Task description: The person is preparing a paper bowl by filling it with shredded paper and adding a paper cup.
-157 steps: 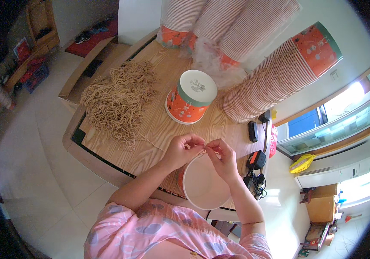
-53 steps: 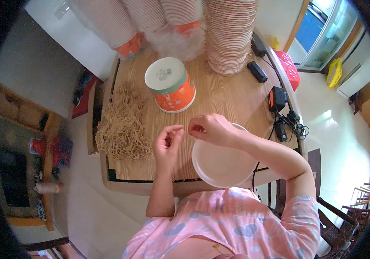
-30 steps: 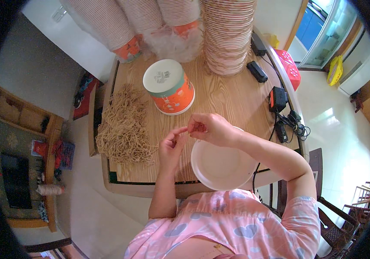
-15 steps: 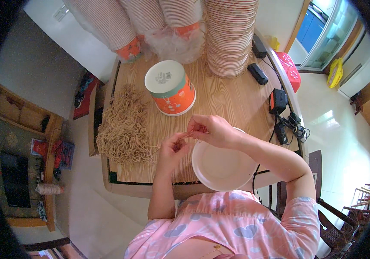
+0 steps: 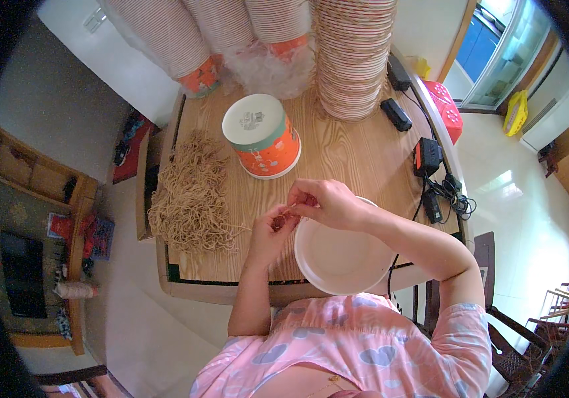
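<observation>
My left hand (image 5: 273,229) and my right hand (image 5: 327,202) meet above the near part of the table, fingertips pinched together on a thin tan string. The pinched bit itself is mostly hidden by my fingers. A white paper bucket (image 5: 344,259) lies with its open mouth toward me, at the table's near edge against my shirt. My right hand and wrist cross its far rim; my left fingers are beside its left rim. Left of my left hand is a tangled heap of tan strings (image 5: 191,199). Beyond my hands an orange and green paper bucket (image 5: 268,152) stands upside down.
Tall stacks of nested paper buckets (image 5: 354,60) fill the table's far side, some in clear plastic (image 5: 264,69). At the right are a black-and-orange power adapter (image 5: 427,156), coiled black cables (image 5: 455,199) and a black block (image 5: 396,114). A red stool (image 5: 443,109) stands past the table.
My left hand has shifted slightly right and up, so its fingertips are closer to my right hand's. The bucket and my right hand have barely moved.
</observation>
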The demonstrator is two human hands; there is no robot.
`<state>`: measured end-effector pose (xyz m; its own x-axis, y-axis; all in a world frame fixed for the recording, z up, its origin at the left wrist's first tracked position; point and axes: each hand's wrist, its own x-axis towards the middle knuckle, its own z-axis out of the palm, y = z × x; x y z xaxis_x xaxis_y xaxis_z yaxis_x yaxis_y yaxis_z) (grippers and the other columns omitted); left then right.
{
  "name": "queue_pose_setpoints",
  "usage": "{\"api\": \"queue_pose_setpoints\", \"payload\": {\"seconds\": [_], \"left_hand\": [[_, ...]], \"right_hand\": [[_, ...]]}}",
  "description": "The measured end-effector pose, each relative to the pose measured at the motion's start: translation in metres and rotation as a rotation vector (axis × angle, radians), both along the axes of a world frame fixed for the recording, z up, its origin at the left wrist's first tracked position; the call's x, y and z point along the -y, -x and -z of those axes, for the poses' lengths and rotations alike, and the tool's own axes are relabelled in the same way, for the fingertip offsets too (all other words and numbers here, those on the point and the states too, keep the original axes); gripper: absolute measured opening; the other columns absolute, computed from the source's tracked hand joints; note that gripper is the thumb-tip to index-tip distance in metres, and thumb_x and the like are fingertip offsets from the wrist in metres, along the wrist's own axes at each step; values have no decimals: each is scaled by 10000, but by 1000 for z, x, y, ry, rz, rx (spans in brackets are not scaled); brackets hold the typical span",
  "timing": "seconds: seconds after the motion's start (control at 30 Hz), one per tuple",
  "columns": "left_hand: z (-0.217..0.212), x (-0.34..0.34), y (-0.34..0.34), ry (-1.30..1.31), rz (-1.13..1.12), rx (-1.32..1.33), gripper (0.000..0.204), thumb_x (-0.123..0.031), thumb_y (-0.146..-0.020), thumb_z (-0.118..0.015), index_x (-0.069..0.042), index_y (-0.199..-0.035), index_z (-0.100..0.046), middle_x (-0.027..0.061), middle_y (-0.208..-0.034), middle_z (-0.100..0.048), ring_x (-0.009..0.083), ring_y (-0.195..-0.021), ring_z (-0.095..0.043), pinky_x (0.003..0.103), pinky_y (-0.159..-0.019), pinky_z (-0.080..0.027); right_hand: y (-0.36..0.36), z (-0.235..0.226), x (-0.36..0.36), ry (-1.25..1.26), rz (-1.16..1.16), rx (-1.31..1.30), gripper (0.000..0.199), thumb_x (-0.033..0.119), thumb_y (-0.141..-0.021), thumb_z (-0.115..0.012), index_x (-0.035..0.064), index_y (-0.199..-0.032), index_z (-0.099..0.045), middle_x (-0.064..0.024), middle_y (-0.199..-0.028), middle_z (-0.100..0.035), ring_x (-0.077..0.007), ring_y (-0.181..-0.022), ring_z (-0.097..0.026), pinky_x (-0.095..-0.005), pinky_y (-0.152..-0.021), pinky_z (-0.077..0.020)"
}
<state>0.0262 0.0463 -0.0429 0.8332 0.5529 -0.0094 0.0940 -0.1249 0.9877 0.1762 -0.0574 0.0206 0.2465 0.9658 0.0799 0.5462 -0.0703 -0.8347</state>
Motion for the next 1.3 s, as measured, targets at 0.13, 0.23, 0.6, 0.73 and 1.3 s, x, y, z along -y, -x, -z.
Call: {"api": "queue_pose_setpoints", "payload": {"seconds": [0.13, 0.23, 0.6, 0.73, 1.3], "left_hand": [[-13, 4, 0, -9, 95, -105, 272, 48, -785, -595, -14, -1050, -600, -32, -786, -551, 34, -573, -420, 196, -544, -385], [-17, 2, 0, -104, 109, -119, 270, 38, -800, -594, -4, -1066, -586, -14, -828, -564, 30, -605, -449, 192, -552, -391], [-19, -2, -7, 62, -212, 41, 62, -68, -844, -616, -39, -898, -606, -28, -774, -583, 33, -670, -496, 203, -611, -414], [-18, -4, -7, 63, -242, 106, 58, -86, -835, -640, -47, -864, -608, -39, -757, -579, 27, -674, -494, 178, -612, -399], [-22, 0, -8, 77, -271, 179, 55, -76, -836, -633, -57, -868, -593, -50, -746, -555, 23, -676, -483, 175, -603, -381]], "right_hand": [[-1, 1, 0, 9, 9, 9, 133, 147, -810, -629, 67, -898, -569, -68, -752, -641, -203, -711, -631, -323, -633, -479], [0, 0, 0, 17, 2, -4, 136, 149, -810, -629, 65, -899, -569, -75, -756, -642, -211, -711, -631, -327, -635, -481], [0, -1, 1, 11, -9, 3, 125, 152, -818, -617, 64, -896, -573, -65, -731, -631, -205, -686, -622, -328, -614, -474], [1, -3, 1, 10, -9, -2, 123, 154, -822, -610, 65, -900, -576, -58, -727, -630, -197, -684, -621, -324, -616, -475], [2, -1, 2, 15, -1, 43, 145, 163, -810, -622, 61, -898, -569, -71, -719, -621, -214, -668, -617, -341, -612, -478]]}}
